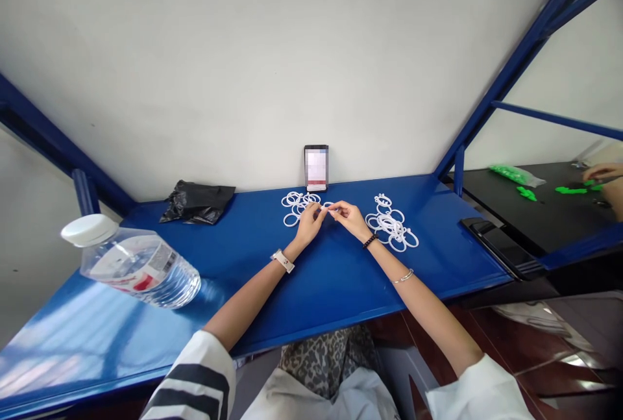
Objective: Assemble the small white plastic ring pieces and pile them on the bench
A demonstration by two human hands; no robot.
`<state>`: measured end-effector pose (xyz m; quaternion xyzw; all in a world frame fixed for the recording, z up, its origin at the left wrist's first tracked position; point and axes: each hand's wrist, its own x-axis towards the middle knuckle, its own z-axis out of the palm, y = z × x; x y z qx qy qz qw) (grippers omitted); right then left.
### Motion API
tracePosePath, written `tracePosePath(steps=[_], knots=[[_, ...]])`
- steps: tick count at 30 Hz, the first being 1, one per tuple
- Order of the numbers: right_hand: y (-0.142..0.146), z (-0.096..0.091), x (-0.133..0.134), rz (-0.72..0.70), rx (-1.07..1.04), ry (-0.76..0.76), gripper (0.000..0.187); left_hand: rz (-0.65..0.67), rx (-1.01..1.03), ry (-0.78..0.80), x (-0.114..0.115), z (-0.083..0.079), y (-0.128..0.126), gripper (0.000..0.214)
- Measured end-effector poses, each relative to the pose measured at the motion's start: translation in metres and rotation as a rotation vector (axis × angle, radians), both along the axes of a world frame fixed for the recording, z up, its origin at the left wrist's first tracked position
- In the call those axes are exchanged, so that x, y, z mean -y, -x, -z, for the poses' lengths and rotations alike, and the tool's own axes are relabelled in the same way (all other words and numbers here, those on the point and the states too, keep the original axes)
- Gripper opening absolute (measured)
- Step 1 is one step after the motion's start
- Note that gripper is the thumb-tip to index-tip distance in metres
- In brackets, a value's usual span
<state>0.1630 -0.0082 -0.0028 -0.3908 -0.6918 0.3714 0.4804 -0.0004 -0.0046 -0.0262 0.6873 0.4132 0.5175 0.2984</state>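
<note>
My left hand [310, 222] and my right hand [347, 216] meet over the blue table [341, 277], both pinching one small white plastic ring [329, 207] between their fingertips. A pile of white rings [296, 205] lies just beyond my left hand. A second pile of white rings [392, 225] lies to the right of my right hand. My left wrist wears a white watch and my right wrist wears a dark bead bracelet and a thin bangle.
A phone [316, 167] leans upright against the white wall behind the rings. A black plastic bag [197, 202] lies at the back left. A water bottle [131, 262] stands near left. On the black table at right, another person's hand [602, 172] works with green parts [569, 190].
</note>
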Motion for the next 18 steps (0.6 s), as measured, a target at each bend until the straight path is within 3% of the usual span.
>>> tracePosePath(steps=[4, 11, 18], knots=[[-0.001, -0.002, 0.001, 0.055, 0.018, -0.063, 0.027, 0.018, -0.005, 0.023, 0.002, -0.004, 0.001, 0.040], [-0.003, 0.006, -0.005, -0.082, 0.005, 0.108, 0.039, 0.045, 0.008, 0.085, 0.005, -0.008, 0.003, 0.037], [-0.003, 0.009, -0.007, -0.076, -0.014, 0.103, 0.043, 0.061, -0.011, 0.092, 0.005, -0.008, 0.003, 0.034]])
